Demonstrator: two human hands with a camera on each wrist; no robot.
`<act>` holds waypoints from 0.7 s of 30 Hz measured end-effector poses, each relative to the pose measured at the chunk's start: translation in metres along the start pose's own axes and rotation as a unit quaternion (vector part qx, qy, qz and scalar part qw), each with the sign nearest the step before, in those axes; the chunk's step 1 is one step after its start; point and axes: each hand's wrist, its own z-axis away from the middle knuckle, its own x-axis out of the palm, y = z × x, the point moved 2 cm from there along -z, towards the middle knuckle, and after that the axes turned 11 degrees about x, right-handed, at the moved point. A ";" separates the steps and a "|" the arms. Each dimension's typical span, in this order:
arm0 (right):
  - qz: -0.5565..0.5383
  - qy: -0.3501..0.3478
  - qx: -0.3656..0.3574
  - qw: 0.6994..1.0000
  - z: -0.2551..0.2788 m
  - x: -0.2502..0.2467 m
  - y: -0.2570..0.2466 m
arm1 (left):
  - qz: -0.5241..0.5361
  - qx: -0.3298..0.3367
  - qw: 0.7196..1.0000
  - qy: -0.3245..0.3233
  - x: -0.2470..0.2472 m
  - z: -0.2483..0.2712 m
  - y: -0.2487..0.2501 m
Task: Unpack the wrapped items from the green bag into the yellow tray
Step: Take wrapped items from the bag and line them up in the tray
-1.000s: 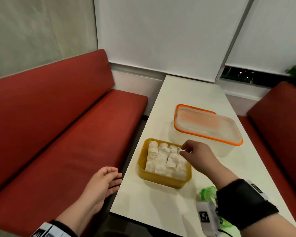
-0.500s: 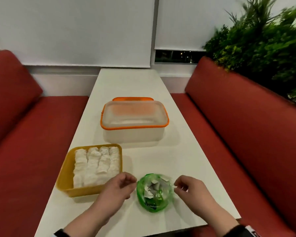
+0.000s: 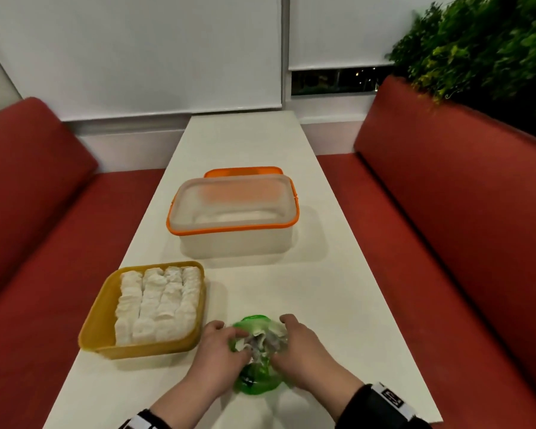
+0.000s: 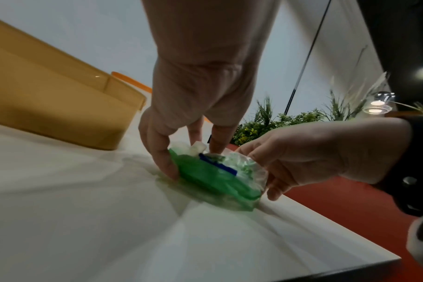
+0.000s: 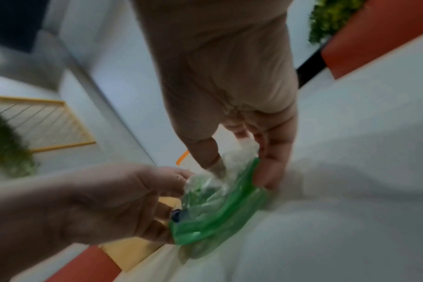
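White table; green bag flat, mouth upward | left hand, right hand pinching its rim

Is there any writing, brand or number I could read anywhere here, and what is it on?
None can be read.
Green bag: a dark printed patch, and a blue mark in the left wrist view, both too blurred.
Right wristband: a black-and-white square pattern, no letters.
Yellow tray and clear box: no label.

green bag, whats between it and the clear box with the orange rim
Only bare white table, as the head view shows. The green bag sits at the near edge, the clear box farther back; the yellow tray stands off to the left.
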 end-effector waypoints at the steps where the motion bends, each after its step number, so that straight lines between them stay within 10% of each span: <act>1: -0.037 -0.002 0.002 0.999 -0.001 -0.001 0.001 | 0.009 -0.007 1.000 -0.004 0.000 0.000 0.000; 12: -0.359 -0.141 0.108 0.916 -0.008 -0.004 0.012 | 0.372 -0.061 0.926 0.035 0.010 -0.010 0.006; 21: -0.625 -0.168 0.147 0.748 -0.016 -0.004 0.017 | 0.500 -0.048 0.865 -0.025 0.012 -0.013 0.015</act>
